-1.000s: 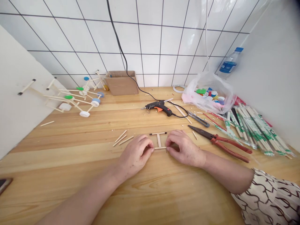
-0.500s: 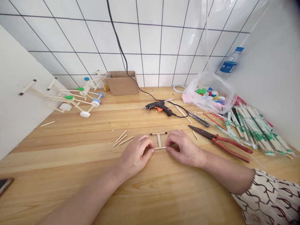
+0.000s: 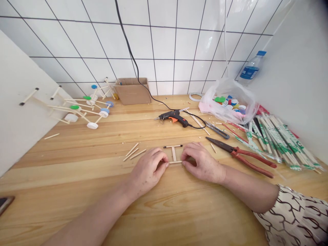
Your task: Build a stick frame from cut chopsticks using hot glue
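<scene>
A short wooden stick (image 3: 175, 162) lies crosswise at the near end of a small H-shaped stick frame on the table. My left hand (image 3: 151, 167) pinches its left end, and my right hand (image 3: 201, 162) pinches its right end, fingertips hiding both tips. Two sticks side by side form the middle bar (image 3: 174, 153), which runs away from me to a far crosspiece (image 3: 173, 146) with black ends. Left of the frame lie several loose cut sticks (image 3: 132, 152). Right of my right hand is one more short stick (image 3: 213, 148).
Behind the frame lies a black glue gun (image 3: 175, 117). Red-handled pliers (image 3: 241, 153) and a utility knife (image 3: 217, 130) are at right, near wrapped chopsticks (image 3: 282, 140) and a bag of bottle caps (image 3: 205, 104). Stick models with cap wheels (image 3: 92, 125) and a cardboard box (image 3: 134, 94) stand back left.
Almost nothing differs. Both hands keep the same pinch on the near stick, and the view has shifted very slightly.
</scene>
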A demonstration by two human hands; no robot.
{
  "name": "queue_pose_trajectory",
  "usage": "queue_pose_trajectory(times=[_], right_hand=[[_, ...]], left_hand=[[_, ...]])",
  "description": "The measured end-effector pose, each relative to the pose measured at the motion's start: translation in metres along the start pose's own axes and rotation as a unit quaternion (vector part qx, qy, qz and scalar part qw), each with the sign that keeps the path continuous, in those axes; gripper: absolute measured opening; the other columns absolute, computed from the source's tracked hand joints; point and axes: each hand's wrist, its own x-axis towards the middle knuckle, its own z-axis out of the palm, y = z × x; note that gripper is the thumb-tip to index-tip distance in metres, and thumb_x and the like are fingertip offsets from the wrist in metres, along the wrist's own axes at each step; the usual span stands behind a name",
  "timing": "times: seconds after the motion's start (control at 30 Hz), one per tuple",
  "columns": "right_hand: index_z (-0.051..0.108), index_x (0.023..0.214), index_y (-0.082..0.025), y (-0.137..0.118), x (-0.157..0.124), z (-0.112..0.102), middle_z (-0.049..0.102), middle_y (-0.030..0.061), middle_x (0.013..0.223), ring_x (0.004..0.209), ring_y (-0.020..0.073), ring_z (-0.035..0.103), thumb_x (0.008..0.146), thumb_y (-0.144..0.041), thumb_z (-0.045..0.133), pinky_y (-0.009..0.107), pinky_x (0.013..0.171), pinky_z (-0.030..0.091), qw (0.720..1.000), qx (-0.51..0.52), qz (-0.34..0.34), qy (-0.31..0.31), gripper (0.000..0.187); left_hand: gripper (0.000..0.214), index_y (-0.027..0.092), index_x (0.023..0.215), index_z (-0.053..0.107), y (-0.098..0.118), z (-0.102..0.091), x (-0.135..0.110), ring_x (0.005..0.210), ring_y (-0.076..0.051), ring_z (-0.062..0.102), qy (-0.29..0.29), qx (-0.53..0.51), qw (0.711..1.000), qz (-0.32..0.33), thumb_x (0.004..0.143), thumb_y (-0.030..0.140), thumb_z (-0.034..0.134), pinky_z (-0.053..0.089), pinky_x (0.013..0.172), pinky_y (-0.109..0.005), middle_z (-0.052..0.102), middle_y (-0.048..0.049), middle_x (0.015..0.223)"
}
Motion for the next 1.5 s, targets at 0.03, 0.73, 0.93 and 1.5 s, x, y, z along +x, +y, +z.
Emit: queue_pose_trajectory(times=[0.03, 0.73, 0.93, 1.5], right_hand=[[0.055, 0.075, -0.018, -0.0001, 0.0000, -0.0002, 0.059, 0.0034, 0.080, 0.081, 0.0193, 0.053, 0.073, -0.007, 0.055, 0.034, 0.076, 0.037, 1.000, 0.000, 0.000, -0.001, 0.011], [0.055, 0.075, -0.018, 0.0001, 0.0000, 0.0002, 0.058, 0.0033, 0.080, 0.081, 0.0191, 0.053, 0.072, -0.008, 0.055, 0.033, 0.075, 0.036, 1.000, 0.002, 0.001, 0.002, 0.010], [0.055, 0.075, -0.017, -0.0005, -0.0004, 0.0000, 0.058, 0.0037, 0.079, 0.081, 0.0196, 0.053, 0.072, -0.008, 0.056, 0.034, 0.075, 0.036, 1.000, 0.004, 0.000, 0.005, 0.009], [0.055, 0.075, -0.017, 0.0006, -0.0007, 0.0009, 0.058, 0.0032, 0.080, 0.081, 0.0191, 0.053, 0.070, -0.007, 0.055, 0.034, 0.075, 0.036, 1.000, 0.006, 0.000, 0.011, 0.012]], left_hand=[[0.011, 0.020, 0.075, 0.053, -0.0002, 0.0001, 0.0000, 0.076, -0.018, 0.055, 0.000, 0.000, 1.000, 0.001, 0.084, 0.015, 0.048, 0.043, 0.069, -0.031, 0.058, -0.0019, 0.079], [0.012, 0.019, 0.075, 0.053, -0.0013, 0.0006, -0.0003, 0.077, -0.018, 0.054, -0.008, -0.011, 1.000, 0.000, 0.084, 0.013, 0.049, 0.041, 0.070, -0.030, 0.057, -0.0021, 0.080], [0.012, 0.019, 0.075, 0.052, -0.0010, 0.0001, -0.0002, 0.077, -0.018, 0.053, -0.008, -0.013, 1.000, -0.001, 0.085, 0.014, 0.048, 0.041, 0.069, -0.030, 0.057, -0.0020, 0.079], [0.011, 0.020, 0.076, 0.053, -0.0015, 0.0004, -0.0003, 0.077, -0.018, 0.053, -0.003, -0.014, 1.000, 0.004, 0.085, 0.014, 0.048, 0.041, 0.070, -0.030, 0.057, -0.0020, 0.079]])
